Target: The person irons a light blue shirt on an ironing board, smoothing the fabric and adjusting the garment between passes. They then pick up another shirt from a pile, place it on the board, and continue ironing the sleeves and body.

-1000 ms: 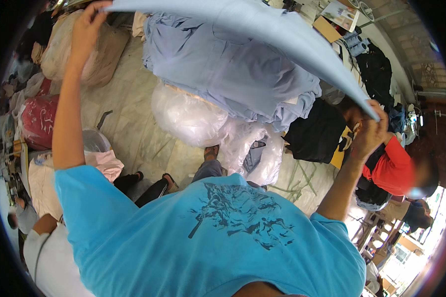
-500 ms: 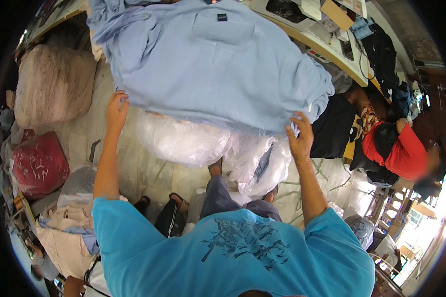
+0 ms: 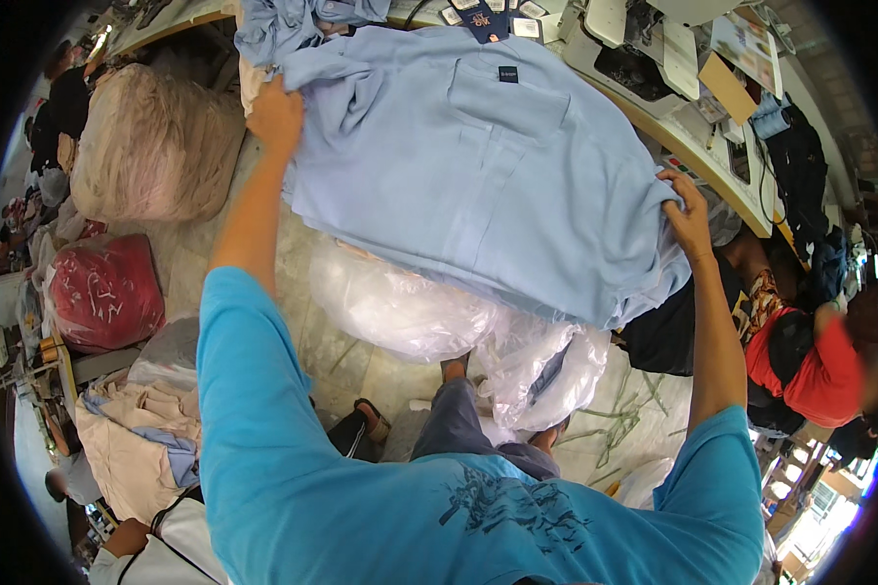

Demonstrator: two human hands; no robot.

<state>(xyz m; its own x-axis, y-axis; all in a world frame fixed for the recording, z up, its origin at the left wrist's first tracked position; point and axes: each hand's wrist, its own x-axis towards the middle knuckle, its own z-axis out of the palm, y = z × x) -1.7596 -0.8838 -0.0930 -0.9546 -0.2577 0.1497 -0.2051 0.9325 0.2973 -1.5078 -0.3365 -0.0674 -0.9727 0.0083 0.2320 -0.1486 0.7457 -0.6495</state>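
Note:
A light blue long-cut shirt (image 3: 478, 185) lies spread in front of me, its dark neck label toward the far side. My left hand (image 3: 277, 119) has its fingers closed on the shirt's left sleeve near the far left corner. At the right edge, my right hand (image 3: 688, 214) pinches the other sleeve, thumb and fingers curled round the fabric. More blue cloth lies bunched beyond my left hand. Beneath the shirt's near edge bulge clear plastic bags (image 3: 400, 302) on the floor, one with blue fabric inside.
A large wrapped tan bale (image 3: 156, 146) and a red bundle (image 3: 105, 292) stand at left, with beige garments (image 3: 132, 439) nearer. A sewing machine (image 3: 634, 58) and dark tags (image 3: 486, 19) are on the far table. A person in red (image 3: 824, 375) sits at right. Green strips (image 3: 615, 429) litter the floor.
Both hands have moved away from me, from the shirt's near edge up to its sleeves. The left moved farther and now grips cloth. My view has shifted left, showing tags at the far side.

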